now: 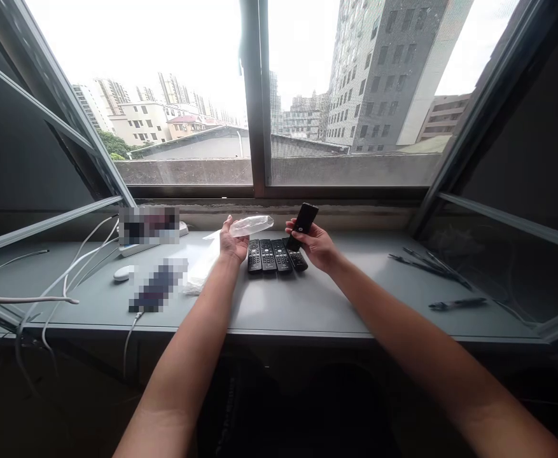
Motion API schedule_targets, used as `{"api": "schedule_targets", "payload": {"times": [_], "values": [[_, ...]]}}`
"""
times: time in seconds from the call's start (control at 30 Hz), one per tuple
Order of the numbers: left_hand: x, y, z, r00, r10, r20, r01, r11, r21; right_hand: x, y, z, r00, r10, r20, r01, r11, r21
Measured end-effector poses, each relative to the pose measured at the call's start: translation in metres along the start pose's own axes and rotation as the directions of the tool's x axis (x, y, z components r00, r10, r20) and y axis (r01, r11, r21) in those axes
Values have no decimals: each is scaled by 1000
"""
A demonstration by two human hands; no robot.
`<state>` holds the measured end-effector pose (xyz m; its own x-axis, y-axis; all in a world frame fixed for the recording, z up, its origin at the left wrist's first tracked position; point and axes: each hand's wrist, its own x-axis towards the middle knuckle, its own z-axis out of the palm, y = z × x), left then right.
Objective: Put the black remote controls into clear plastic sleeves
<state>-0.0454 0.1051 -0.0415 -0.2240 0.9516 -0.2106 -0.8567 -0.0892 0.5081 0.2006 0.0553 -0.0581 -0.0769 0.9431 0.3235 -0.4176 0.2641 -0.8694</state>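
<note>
A: Left of the left hand, to begin?
B: A small white rounded object [124, 273], well apart; then a pale pile of thin film [202, 267], just beside the forearm.
A: And in the left hand [233, 245]?
B: Closed on a clear sleeve [251, 224], held out toward the right hand.
A: Any danger?
B: Perhaps creasing or tearing, from too hard a pinch on thin film; slipping away, from too light a one.
A: Below, between the hands?
B: Four black remotes [281, 257], side by side on the desk [302, 308].
A: Right hand [320, 247]?
B: Clamped on a dark remote [303, 224], tilted, overlapping the row's rightmost in view. Touching or apart: impossible to tell. Possibly knocking the row askew, if dipped too low; dropping, if loosely pinched.
A: Farther right?
B: A dark pen [457, 305], well clear of the grip.
</note>
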Motion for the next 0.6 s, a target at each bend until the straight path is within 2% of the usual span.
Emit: {"api": "schedule_targets", "payload": {"times": [0.07, 0.13, 0.23, 0.43, 0.53, 0.6], "values": [[1, 0, 0, 1000, -4, 4, 4, 1000, 0, -1, -2, 1, 988, -140, 59, 147, 975, -167], [1, 0, 0, 1000, -7, 6, 7, 1000, 2, -4, -5, 3, 965, -230, 127, 259, 911, -321], [2, -1, -1, 1000, -3, 0, 3, 1000, -2, -7, -10, 6, 949, -252, 188, 310, 848, -431], [1, 0, -2, 1000, -19, -3, 19, 1000, -24, -9, -10, 10, 962, -205, 181, 260, 886, -385], [1, 1, -2, 1000, -17, -1, 17, 999, -37, -9, -7, 11, 988, -103, 112, 129, 958, -258], [1, 1, -2, 1000, -15, -2, 15, 999, -42, -10, -6, 11, 994, 0, 113, 18, 987, -158]]}}
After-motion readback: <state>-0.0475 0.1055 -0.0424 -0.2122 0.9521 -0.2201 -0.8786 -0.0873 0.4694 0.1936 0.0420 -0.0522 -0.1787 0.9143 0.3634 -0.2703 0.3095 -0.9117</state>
